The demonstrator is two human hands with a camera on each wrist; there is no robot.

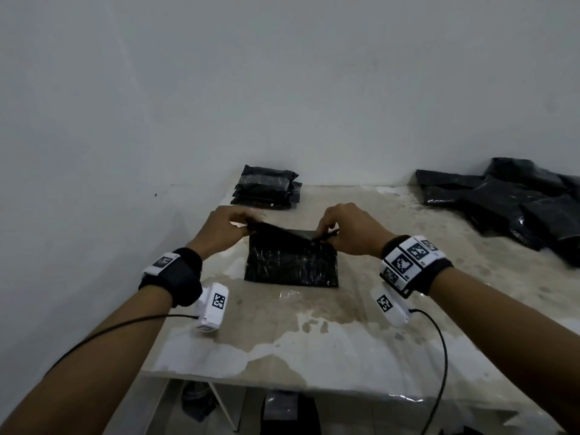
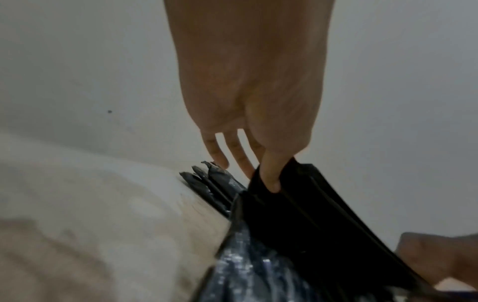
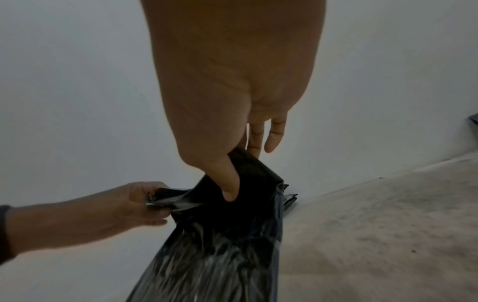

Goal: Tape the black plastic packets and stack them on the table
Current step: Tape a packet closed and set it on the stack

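A black plastic packet (image 1: 292, 262) lies in the middle of the table (image 1: 345, 324), its far flap lifted. My left hand (image 1: 226, 227) pinches the flap's left corner between thumb and fingers. At the right corner my right hand (image 1: 342, 227) pinches the same flap. In the left wrist view my left thumb presses on the packet's flap (image 2: 292, 204), and the left hand (image 2: 258, 159) has its other fingers behind it. The right wrist view shows my right hand (image 3: 238, 173) holding the packet (image 3: 220, 245), with the left hand (image 3: 134, 202) across from it. No tape is visible.
A neat stack of black packets (image 1: 266, 188) sits at the table's far left edge against the wall. A loose heap of black packets (image 1: 514, 205) covers the far right. The table's near part is bare stained surface. Objects lie on the floor below the front edge.
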